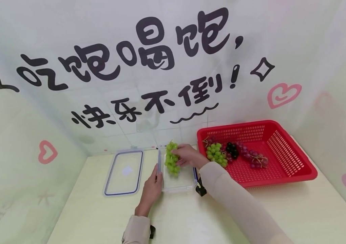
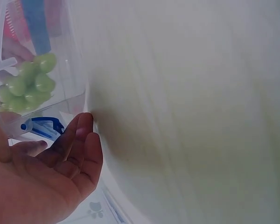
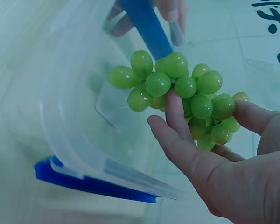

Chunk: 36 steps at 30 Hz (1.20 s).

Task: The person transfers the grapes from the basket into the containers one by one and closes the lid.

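My right hand [image 1: 188, 155] holds a bunch of green grapes [image 1: 171, 159] over the clear plastic box [image 1: 177, 187]. In the right wrist view, the thumb and fingers are on either side of the bunch [image 3: 203, 105], with the box's open rim beside it. My left hand [image 1: 153, 188] is at the box's left side, near a raised blue-edged latch [image 1: 159, 161]. The left wrist view shows its fingers [image 2: 91, 154] loosely bent beside a blue clip [image 2: 44, 126], and green grapes [image 2: 30, 86] through the clear wall.
Left of the box, a clear lid with a blue seal [image 1: 124, 173] lies flat on the pale table [image 1: 84, 211]. A red basket [image 1: 298, 169] at the right contains green grapes [image 1: 217, 154], black grapes [image 1: 232, 150] and purple grapes [image 1: 246, 154]. A lettered wall [image 1: 109, 101] stands behind.
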Tool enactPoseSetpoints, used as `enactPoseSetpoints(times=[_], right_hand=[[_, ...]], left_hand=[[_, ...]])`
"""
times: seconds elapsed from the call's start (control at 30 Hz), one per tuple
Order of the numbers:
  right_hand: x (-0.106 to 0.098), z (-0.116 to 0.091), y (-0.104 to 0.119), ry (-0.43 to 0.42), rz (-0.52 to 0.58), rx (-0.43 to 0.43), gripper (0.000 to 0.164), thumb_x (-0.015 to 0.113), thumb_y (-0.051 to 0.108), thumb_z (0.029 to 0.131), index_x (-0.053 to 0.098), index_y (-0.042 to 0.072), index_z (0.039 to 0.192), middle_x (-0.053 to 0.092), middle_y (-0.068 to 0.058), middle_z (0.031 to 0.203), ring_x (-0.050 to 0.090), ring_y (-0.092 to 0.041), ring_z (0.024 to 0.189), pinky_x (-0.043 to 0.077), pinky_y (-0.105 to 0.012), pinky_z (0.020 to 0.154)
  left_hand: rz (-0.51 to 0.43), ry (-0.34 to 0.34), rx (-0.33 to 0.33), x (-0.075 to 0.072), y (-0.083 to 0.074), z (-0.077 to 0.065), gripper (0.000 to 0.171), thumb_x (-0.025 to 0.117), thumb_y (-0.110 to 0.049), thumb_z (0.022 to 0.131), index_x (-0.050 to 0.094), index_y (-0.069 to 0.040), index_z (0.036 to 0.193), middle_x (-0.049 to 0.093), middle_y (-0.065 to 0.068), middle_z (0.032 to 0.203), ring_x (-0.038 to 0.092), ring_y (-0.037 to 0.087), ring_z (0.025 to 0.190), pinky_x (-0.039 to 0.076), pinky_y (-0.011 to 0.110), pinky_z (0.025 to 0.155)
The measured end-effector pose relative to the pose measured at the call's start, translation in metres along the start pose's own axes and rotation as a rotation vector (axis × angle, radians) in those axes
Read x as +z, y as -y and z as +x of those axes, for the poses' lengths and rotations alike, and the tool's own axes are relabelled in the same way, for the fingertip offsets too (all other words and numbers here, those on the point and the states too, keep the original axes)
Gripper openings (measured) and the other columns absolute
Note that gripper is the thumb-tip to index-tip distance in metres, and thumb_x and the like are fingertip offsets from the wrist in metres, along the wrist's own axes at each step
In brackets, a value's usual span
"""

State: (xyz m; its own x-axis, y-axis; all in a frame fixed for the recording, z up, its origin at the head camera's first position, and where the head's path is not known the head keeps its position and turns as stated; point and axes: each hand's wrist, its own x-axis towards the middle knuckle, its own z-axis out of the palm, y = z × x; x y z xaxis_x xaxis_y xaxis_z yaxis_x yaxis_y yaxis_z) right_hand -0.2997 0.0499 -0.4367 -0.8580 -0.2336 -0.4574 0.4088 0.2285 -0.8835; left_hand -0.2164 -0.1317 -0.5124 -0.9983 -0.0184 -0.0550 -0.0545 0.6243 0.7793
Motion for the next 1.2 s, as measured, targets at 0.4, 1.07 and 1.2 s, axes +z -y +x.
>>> enactPoseSetpoints(times=[0.4,1.07,1.2], right_hand=[[0.005,0.003,-0.013,-0.006,-0.015,0.030,0.054,0.056,0.020,0.101,0.040,0.011,0.152,0.064,-0.017,0.112,0.065,-0.033,0.096,0.053,-0.046,0.095],[-0.063,-0.029,0.042,0.121,-0.330,-0.156,0.039,0.060,0.021,0.099,0.056,0.006,0.135,0.062,-0.013,0.129,0.060,-0.032,0.120,0.050,-0.042,0.101],[-0.101,-0.043,0.048,-0.014,-0.358,-0.203,0.036,0.060,0.020,0.099,0.059,0.005,0.131,0.062,-0.016,0.126,0.060,-0.034,0.115,0.051,-0.046,0.098]], left_hand=[[-0.018,0.009,0.016,0.004,-0.002,-0.002,0.055,0.038,-0.030,0.108,0.026,-0.011,0.158,0.044,0.004,0.071,0.037,0.016,0.055,0.036,0.031,0.052],[-0.017,0.031,0.012,0.001,0.001,0.003,0.056,0.035,-0.031,0.109,0.021,-0.013,0.160,0.050,0.008,0.077,0.040,0.018,0.061,0.036,0.032,0.057],[-0.016,0.031,0.015,0.001,0.002,0.003,0.056,0.035,-0.031,0.109,0.021,-0.012,0.159,0.048,0.006,0.076,0.040,0.017,0.061,0.035,0.031,0.057]])
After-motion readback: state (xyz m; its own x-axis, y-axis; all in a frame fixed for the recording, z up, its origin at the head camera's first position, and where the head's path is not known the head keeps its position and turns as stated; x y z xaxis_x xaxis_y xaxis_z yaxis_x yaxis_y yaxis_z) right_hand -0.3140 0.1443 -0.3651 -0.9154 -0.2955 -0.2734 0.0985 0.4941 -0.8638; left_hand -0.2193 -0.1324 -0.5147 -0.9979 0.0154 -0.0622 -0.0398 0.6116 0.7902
